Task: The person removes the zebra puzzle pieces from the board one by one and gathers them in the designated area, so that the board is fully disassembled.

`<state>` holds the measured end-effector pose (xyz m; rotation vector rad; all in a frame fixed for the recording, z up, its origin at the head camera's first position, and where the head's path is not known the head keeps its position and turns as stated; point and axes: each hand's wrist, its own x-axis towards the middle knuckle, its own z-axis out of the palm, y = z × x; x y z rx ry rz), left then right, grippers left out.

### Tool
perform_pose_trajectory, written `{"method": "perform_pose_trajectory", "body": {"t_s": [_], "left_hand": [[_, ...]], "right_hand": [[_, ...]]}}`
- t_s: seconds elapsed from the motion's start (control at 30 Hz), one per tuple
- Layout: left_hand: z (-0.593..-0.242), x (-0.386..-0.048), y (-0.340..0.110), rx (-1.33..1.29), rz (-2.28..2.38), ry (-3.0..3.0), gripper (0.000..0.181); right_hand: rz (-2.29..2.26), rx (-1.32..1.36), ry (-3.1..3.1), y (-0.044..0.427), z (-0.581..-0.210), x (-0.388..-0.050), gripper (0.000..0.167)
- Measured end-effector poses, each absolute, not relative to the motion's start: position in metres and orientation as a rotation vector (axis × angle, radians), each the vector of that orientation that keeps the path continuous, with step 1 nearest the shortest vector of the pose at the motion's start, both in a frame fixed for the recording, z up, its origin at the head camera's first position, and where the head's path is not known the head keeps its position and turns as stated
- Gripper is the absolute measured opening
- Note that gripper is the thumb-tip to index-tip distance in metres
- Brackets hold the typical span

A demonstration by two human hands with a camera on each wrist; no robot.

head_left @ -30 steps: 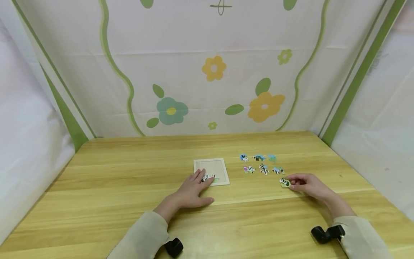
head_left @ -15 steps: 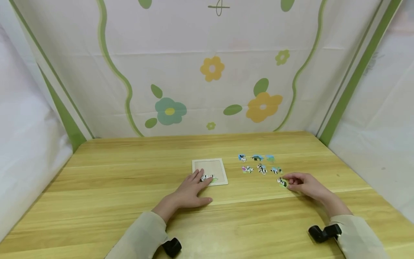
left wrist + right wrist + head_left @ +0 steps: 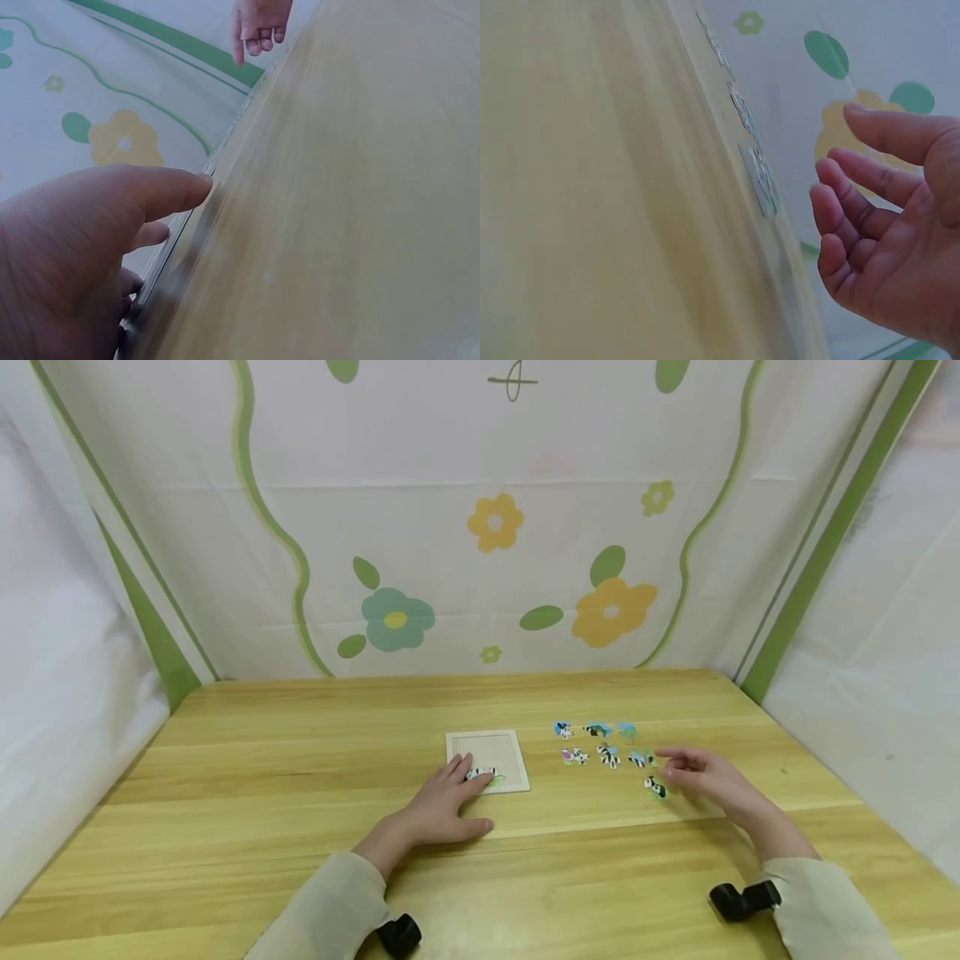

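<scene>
My left hand (image 3: 442, 810) rests with spread fingers on the lower left part of a square light wooden puzzle tray (image 3: 487, 750). Black, white and green puzzle pieces (image 3: 495, 777) lie along the tray's lower edge, partly hidden by those fingers. To the right, a panda puzzle piece (image 3: 655, 787) lies on the table, just in front of my right hand (image 3: 708, 781). That hand hovers above the wood with its thumb and fingers apart and nothing between them. The right wrist view shows its loosely bent fingers (image 3: 840, 202) clear of the flat pieces (image 3: 759, 180).
Two rows of loose puzzle pieces (image 3: 608, 756) lie between the tray and my right hand. The wooden table (image 3: 300, 777) ends at a white flowered cloth (image 3: 450, 460) behind and at the sides. A black wrist device (image 3: 744, 901) sits at each cuff.
My right hand has set the panda piece down slightly further left and let go of it, and its fingers have lifted and parted. The left hand stays on the tray.
</scene>
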<state>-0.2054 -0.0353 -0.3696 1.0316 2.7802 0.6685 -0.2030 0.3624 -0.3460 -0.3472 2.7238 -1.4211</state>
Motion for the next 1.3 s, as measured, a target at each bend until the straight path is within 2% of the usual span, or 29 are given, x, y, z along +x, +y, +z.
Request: {"method": "perform_pose_trajectory", "body": {"t_s": [0.4,0.67,1.0,1.3], "left_hand": [[-0.373,-0.214,-0.039,0.952,0.86,2.833,0.062],[-0.376,-0.224,-0.048,0.896,0.903,2.915,0.051],[-0.379,-0.227,-0.05,0.88,0.859,2.944,0.042],[-0.382,-0.228,-0.049,0.863,0.831,2.965,0.038]], "right_hand": [[-1.497,-0.491,2.613,0.295,-0.324,-0.228,0.046],[-1.524,-0.602,2.524,0.252,-0.318,-0.241,0.042],[-1.533,-0.685,2.431,0.206,-0.329,-0.252,0.039],[-1.506,-0.685,2.435,0.183,-0.346,-0.256,0.034]]}}
